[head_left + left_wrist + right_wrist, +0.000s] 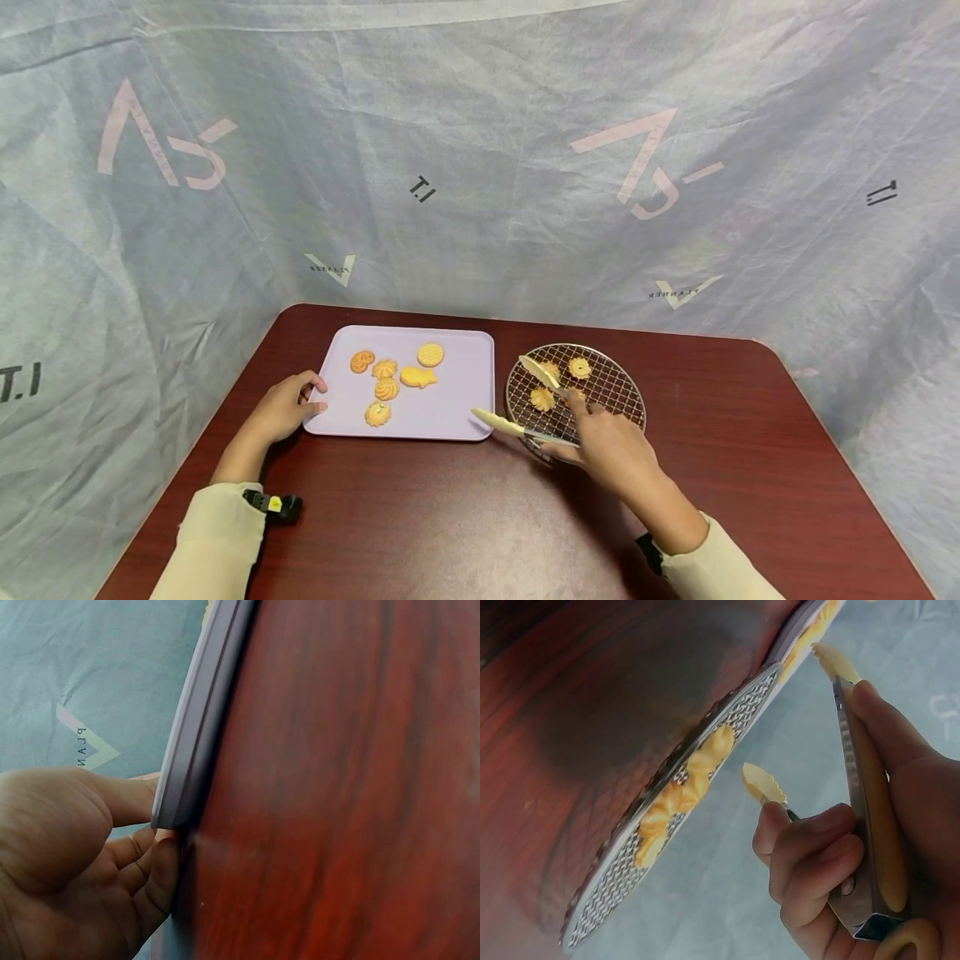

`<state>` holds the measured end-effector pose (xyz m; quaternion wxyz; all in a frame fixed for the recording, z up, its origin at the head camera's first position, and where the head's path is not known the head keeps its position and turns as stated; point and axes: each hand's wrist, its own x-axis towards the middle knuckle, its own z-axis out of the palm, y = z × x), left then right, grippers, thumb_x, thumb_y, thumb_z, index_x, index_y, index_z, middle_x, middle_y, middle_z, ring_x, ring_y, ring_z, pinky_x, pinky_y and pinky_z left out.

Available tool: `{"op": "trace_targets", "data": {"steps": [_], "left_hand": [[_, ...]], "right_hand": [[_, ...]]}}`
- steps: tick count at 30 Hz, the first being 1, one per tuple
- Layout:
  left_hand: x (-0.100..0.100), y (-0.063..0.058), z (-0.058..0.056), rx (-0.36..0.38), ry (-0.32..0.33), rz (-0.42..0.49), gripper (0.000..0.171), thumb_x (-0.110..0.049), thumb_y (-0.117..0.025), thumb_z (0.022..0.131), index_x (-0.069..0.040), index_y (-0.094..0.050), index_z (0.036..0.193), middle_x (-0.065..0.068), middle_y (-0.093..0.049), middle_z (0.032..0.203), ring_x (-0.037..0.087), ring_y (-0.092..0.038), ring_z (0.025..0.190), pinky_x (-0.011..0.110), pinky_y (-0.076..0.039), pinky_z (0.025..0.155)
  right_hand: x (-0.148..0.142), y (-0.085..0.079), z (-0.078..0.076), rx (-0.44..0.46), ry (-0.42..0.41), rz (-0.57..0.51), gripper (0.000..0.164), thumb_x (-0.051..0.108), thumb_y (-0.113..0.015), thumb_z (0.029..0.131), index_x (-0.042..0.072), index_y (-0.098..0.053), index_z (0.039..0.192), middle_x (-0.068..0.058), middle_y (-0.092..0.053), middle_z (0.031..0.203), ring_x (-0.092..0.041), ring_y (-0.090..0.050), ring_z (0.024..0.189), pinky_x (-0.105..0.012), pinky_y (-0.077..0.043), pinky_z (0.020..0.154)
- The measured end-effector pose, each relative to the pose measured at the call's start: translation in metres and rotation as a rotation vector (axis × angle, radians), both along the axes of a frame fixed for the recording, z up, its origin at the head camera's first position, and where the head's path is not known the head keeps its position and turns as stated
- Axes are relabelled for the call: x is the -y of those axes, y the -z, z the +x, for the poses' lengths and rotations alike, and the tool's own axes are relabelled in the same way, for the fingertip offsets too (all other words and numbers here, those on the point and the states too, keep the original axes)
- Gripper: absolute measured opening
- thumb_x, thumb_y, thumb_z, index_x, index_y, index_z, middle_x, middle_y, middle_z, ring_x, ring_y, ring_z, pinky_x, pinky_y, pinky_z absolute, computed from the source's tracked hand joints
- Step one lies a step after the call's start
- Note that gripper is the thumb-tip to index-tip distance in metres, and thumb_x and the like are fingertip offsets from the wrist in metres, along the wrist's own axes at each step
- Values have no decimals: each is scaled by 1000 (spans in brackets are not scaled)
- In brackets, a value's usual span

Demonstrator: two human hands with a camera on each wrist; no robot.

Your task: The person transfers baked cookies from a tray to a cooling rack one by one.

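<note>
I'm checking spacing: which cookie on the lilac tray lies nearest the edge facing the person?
The round, frilly-edged cookie with a small dark fleck. The other five cookies on the tray all lie farther back.

"What can't you see from your end?"

"My head view loses the tongs' point(498, 422) handle and part of the rack point(611, 396) behind the right hand point(617, 450)."

"And the wrists?"

"Cookies point(673, 796) overlap, so I can't count them; the top edge crops the tray point(199, 720)."
</note>
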<state>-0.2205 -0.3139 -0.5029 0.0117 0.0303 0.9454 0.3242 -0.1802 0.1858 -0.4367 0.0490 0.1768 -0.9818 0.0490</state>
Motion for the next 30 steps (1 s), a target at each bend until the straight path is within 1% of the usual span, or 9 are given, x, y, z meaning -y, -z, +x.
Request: {"op": "trace_targets", "data": {"steps": [3, 5, 8, 12, 14, 19, 25, 27, 30], "left_hand": [[0, 0, 0, 2, 2, 1, 18, -2, -72, 94, -4, -61, 108, 10, -52, 90, 23, -49, 77, 37, -41, 67], [0, -1, 0, 1, 3, 2, 18, -2, -71, 94, -4, -61, 108, 10, -52, 90, 23, -49, 77, 37, -41, 67], [0, -1, -1, 0, 6, 2, 18, -2, -71, 94, -4, -62, 108, 10, -52, 90, 23, -49, 77, 37, -41, 67], [0, 0, -1, 2, 7, 3, 18, -3, -72, 94, -5, -62, 108, 10, -53, 90, 23, -49, 77, 37, -41, 67], [0, 0, -1, 2, 6, 4, 18, -3, -72, 94, -5, -62, 108, 10, -53, 91, 23, -49, 77, 37, -41, 67], [0, 0, 0, -1, 7, 6, 18, -2, -72, 93, -4, -62, 108, 10, -52, 90, 23, -49, 77, 37, -41, 67], [0, -1, 0, -1, 4, 10, 18, -2, -72, 93, -4, -62, 108, 10, -52, 90, 23, -49, 76, 37, -41, 67], [0, -1, 0, -1, 2, 9, 18, -2, -72, 93, -4, -62, 108, 10, -52, 90, 23, -49, 76, 37, -41, 67], [1, -2, 1, -3, 5, 7, 18, -2, -72, 93, -4, -61, 107, 10, -52, 90, 23, -49, 76, 37, -41, 67]], "right_hand": [[5, 1, -1, 13, -1, -6, 96, 68, -73, 83, 2, -48, 149, -27, -71, 106, -42, -68, 69, -48, -54, 55], [8, 1, -2, 30, -2, -11, 98, 68, -72, 83, 3, -46, 152, -28, -70, 111, -44, -69, 74, -50, -55, 58], [13, 1, -3, 45, -7, -17, 98, 69, -70, 84, 3, -45, 153, -29, -69, 114, -45, -70, 78, -52, -56, 62], [20, 3, -5, 51, -16, -13, 98, 68, -70, 85, 2, -45, 153, -29, -68, 118, -45, -70, 78, -51, -56, 60], [24, 3, -7, 62, -16, -8, 97, 68, -70, 85, 5, -44, 153, -29, -68, 118, -45, -70, 79, -50, -56, 59], [34, 5, -8, 75, -16, -8, 96, 69, -71, 84, 7, -45, 153, -28, -70, 109, -42, -69, 78, -48, -55, 58], [44, 11, -10, 10, -56, -7, 96, 69, -72, 83, 2, -51, 147, -23, -71, 93, -37, -67, 66, -44, -53, 53], [47, 12, -10, 10, -62, -12, 96, 69, -72, 83, 2, -51, 147, -21, -70, 90, -36, -66, 65, -44, -52, 53], [53, 14, -10, 33, -59, -23, 97, 70, -71, 83, 3, -49, 149, -21, -69, 92, -36, -66, 67, -45, -52, 53]]}}
